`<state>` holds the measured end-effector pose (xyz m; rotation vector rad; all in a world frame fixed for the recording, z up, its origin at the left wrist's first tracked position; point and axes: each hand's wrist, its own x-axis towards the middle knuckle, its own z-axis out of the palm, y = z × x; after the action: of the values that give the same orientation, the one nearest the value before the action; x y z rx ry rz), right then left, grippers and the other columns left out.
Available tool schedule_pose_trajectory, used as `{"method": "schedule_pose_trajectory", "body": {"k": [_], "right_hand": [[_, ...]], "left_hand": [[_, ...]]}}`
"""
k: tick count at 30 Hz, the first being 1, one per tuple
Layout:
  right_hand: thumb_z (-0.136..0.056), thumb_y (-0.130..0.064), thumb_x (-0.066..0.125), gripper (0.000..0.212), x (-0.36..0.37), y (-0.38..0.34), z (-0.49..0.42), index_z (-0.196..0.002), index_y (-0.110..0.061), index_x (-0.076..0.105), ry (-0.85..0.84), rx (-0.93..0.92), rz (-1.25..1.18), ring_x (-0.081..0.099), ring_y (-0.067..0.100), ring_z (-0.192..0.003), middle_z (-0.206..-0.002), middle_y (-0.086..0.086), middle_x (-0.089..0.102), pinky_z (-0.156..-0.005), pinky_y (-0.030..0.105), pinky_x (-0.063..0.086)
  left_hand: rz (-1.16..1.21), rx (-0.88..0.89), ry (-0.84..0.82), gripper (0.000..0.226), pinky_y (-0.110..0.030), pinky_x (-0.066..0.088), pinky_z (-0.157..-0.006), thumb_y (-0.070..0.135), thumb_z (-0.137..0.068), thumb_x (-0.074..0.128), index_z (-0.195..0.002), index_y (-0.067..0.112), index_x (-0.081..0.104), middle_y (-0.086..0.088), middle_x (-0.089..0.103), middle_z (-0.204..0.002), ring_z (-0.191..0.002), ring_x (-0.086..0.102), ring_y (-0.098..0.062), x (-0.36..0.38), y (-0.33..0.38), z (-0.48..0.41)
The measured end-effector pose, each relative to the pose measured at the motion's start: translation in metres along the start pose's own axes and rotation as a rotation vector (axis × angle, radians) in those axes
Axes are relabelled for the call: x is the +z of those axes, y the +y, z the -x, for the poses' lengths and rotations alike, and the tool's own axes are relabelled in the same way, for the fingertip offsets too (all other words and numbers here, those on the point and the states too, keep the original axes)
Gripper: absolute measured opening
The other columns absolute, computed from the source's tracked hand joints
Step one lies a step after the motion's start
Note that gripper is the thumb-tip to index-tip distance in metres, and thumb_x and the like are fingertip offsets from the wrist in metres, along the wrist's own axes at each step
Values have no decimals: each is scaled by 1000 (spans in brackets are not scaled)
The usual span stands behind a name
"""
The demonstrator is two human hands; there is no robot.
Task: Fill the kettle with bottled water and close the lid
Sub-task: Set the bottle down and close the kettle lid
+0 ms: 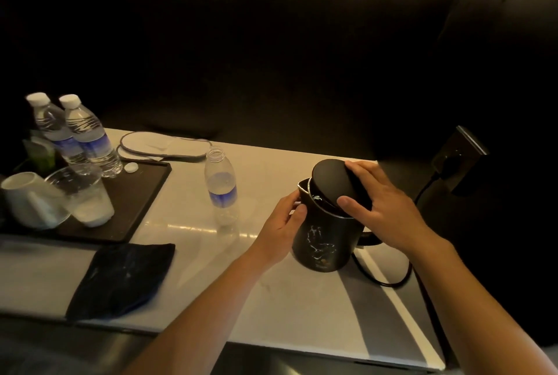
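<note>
From the head camera I see the black kettle (324,238) standing on the pale counter (271,299), toward its right side. My left hand (282,231) is wrapped around the left wall of the kettle, the thumb near the rim, and it grips the body. My right hand (383,202) holds the round black lid (330,184), thumb on the near edge and fingers over the far edge. The lid is tilted on the mouth of the kettle, not seated flat; a gap shows at the left near the spout.

Left of the kettle, apart from it, stands an open water bottle (222,186) with little water inside. Its white cap (131,167) lies on the dark tray (142,193), beside two sealed bottles (78,136).
</note>
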<state>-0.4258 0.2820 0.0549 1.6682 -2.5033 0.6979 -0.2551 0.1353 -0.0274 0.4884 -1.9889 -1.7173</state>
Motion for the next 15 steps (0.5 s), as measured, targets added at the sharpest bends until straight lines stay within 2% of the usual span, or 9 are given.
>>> {"method": "schedule_pose_trajectory", "body": {"k": [3,5,6,8,10,12,15], "right_hand": [[-83,-89,33,84,2,-1,1,-151,-41,27,5,-14,109,50,16,-117,-150,-20,27,-78,33,49],[-82,-90,31,86,2,-2,2,-151,-39,28,0,-2,117,51,20,-118,-150,-18,28,-78,36,49],[-82,-90,30,87,2,-3,2,-151,-38,28,-3,4,119,52,22,-118,-151,-17,28,-79,37,49],[-81,-91,27,90,2,-5,2,-152,-36,29,-2,14,132,53,26,-118,-152,-13,30,-80,40,50],[-79,-92,25,93,2,-7,2,-152,-34,29,-4,36,147,55,30,-117,-153,-9,32,-80,43,52],[-78,-94,25,94,4,-10,1,-151,-34,28,-15,59,168,57,32,-114,-153,-8,32,-79,44,53],[-75,-95,25,99,7,-14,-3,-151,-32,26,-28,93,194,60,32,-110,-152,-4,34,-74,43,53]], "left_hand": [[-158,0,35,39,-13,38,-103,73,-95,37,-133,71,35,42,44,-137,-127,42,18,-6,-3,11],[-263,7,101,36,-14,31,-105,72,-96,35,-131,76,31,52,36,-135,-128,37,21,-17,-12,27],[-288,0,148,36,-17,31,-107,71,-96,36,-132,74,32,49,37,-138,-131,38,18,-26,-19,38],[-289,-57,257,39,-29,37,-111,70,-96,40,-135,65,39,30,47,-145,-135,44,4,-51,-31,64],[-390,-105,395,46,-39,45,-108,65,-97,42,-139,47,47,12,53,-144,-131,51,-8,-84,-39,92],[-641,-98,545,49,-45,51,-100,56,-98,42,-135,27,55,0,61,-134,-122,58,-18,-119,-44,118],[-1033,-199,662,44,-51,49,-96,49,-97,43,-124,19,60,-9,66,-123,-116,59,-29,-164,-53,145]]}}
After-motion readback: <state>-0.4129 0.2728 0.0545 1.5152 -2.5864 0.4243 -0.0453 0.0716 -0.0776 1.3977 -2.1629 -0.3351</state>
